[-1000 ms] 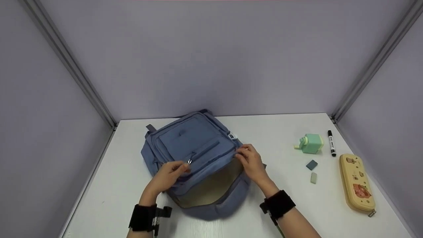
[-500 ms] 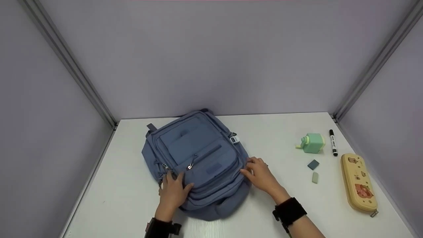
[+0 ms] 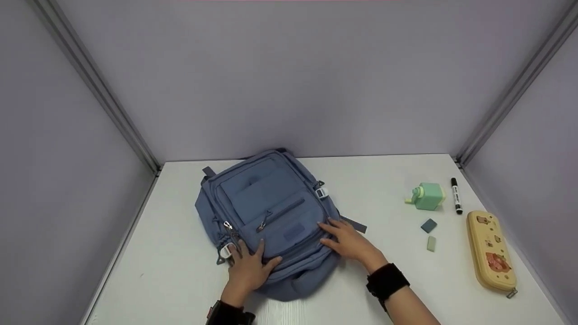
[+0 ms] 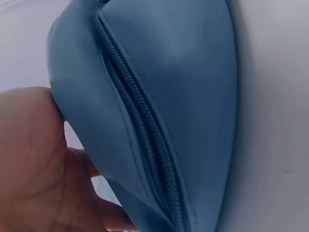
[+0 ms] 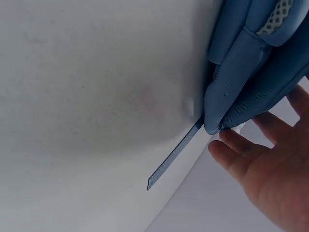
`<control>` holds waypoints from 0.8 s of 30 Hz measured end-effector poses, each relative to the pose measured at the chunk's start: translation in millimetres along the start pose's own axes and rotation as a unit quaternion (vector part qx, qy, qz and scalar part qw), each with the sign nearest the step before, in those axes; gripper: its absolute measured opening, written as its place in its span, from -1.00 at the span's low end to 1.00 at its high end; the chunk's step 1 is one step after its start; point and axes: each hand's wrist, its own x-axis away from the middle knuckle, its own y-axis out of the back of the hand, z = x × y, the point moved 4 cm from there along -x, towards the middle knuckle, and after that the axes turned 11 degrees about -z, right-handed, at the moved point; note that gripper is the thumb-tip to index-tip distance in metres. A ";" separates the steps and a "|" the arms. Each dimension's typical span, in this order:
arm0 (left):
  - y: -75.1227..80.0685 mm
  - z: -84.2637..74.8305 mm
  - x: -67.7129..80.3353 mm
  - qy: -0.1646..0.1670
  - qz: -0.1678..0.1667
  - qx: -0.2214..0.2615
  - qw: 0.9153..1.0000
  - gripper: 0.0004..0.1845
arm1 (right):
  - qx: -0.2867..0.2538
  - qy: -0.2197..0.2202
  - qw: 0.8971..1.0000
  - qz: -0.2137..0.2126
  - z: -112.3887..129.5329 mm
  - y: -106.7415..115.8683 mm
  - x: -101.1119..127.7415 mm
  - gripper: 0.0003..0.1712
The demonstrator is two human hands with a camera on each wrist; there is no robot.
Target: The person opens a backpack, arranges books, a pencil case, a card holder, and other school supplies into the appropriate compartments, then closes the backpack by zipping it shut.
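Lying on a white table (image 3: 397, 280), backpack (image 3: 266, 198), lilac walls (image 3: 289, 81) around.

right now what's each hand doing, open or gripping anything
Left hand: open, fingers spread flat on the blue backpack, holding nothing.
Right hand: open, straight fingers resting on the backpack's right side, holding nothing.

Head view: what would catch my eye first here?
A blue backpack lies flat on the white table, with the left hand and right hand both resting open on its near end. At the table's right side sit a green sharpener and a yellow pencil case.
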 end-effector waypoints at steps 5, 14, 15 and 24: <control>-1.2 11.0 -10.9 -0.044 -0.003 -0.002 0.999 -0.17 | 0.036 0.007 0.999 -0.005 6.0 1.0 6.3 -0.42; 3.9 25.2 -30.9 -0.099 -0.014 0.004 0.995 -0.19 | 0.077 0.014 0.997 0.001 15.1 2.9 20.1 -0.46; 4.5 25.9 -32.5 -0.101 -0.015 0.008 0.995 -0.19 | 0.080 0.011 0.997 0.001 15.6 3.1 21.3 -0.46; 3.1 29.1 -47.7 -0.115 -0.004 0.049 0.992 -0.14 | 0.100 0.011 0.995 -0.010 21.5 3.3 32.9 -0.50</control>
